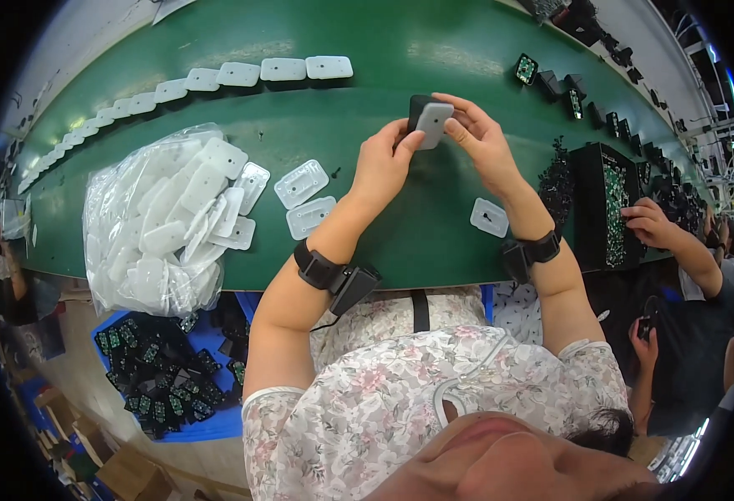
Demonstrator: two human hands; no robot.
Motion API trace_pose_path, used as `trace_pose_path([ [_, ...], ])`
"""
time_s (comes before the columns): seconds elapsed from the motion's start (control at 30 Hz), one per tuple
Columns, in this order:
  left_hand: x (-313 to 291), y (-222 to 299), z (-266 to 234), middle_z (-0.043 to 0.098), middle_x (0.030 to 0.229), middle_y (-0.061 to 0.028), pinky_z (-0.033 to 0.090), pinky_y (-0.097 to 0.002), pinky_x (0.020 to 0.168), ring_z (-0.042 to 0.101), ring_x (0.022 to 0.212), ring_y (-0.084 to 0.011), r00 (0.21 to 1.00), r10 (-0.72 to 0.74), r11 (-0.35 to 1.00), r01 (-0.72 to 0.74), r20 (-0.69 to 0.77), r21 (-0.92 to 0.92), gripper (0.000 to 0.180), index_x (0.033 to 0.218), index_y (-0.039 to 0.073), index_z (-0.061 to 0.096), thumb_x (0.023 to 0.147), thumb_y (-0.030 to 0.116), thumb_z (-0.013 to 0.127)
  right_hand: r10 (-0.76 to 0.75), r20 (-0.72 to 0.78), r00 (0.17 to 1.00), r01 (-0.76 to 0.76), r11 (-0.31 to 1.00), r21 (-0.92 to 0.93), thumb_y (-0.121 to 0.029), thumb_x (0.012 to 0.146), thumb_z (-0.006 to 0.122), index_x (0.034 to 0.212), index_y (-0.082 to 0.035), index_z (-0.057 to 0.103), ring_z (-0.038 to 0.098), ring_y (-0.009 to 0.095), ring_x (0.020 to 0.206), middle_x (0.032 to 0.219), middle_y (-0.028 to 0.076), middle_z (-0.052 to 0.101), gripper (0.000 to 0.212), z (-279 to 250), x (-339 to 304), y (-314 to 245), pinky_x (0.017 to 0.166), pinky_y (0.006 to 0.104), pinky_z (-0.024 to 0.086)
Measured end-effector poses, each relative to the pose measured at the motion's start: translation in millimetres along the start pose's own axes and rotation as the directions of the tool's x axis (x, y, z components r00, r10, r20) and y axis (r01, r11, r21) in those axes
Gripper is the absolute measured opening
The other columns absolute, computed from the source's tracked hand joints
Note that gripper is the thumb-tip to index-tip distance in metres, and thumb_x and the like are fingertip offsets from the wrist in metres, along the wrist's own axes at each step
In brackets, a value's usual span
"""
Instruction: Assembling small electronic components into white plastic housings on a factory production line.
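Over the middle of the green table I hold up a small rounded housing (434, 127), a black half with a light grey cover against it. My left hand (384, 163) grips its left side, thumb on the cover's lower edge. My right hand (485, 146) pinches its upper right, fingers behind and thumb near the cover's edge. Loose white plastic covers, one (302, 184) hollow side up and another (311, 218) beside it, lie near my left forearm. A further white cover (490, 217) with a small dark part in it rests by my right wrist.
A clear bag (108, 225) spills white covers at left. A row of white covers (283, 69) curves along the far left. At right stand a black box (588, 200) of circuit boards, a heap of small black parts (556, 188) and a co-worker's hand (649, 224). A blue bin (225, 426) sits below.
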State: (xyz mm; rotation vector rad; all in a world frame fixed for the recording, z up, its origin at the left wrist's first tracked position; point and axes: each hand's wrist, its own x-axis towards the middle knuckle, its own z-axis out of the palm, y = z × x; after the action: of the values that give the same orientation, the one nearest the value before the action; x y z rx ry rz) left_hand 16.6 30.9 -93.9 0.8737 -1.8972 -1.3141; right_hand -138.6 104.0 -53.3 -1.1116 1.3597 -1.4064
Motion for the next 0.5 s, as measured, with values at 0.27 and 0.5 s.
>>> trace_pose_path([
  [0.27, 4.6, 7.7, -1.6, 0.069, 0.099, -0.0177, 0.05, -0.0311, 0.079, 0.066, 0.088, -0.0196, 0.988, -0.126, 0.901, 0.151, 0.087, -0.406, 0.042, 0.118, -0.008, 0.056, 0.094, 0.025, 0.057, -0.074, -0.045, 0.996, 0.068, 0.99, -0.12, -0.017, 0.09, 0.066, 0.127, -0.003, 0.054, 0.058, 0.014, 0.103, 0.112, 0.007, 0.063, 0.041, 7.4, 17.7, -3.6, 0.092, 0.0278, 0.044],
  [0.5, -0.7, 11.0, 2.1, 0.068, 0.09, -0.0124, 0.05, -0.0356, 0.073, 0.066, 0.08, -0.0259, 0.989, -0.119, 0.993, 0.12, -0.089, 0.009, 0.044, 0.124, -0.005, 0.048, 0.092, 0.023, 0.059, -0.188, 0.068, 0.98, 0.199, 0.951, -0.235, -0.007, 0.087, 0.063, 0.125, -0.008, 0.06, 0.059, 0.012, 0.094, 0.104, 0.004, 0.065, 0.039, -1.5, 91.2, -15.8, 0.084, 0.0267, 0.048],
])
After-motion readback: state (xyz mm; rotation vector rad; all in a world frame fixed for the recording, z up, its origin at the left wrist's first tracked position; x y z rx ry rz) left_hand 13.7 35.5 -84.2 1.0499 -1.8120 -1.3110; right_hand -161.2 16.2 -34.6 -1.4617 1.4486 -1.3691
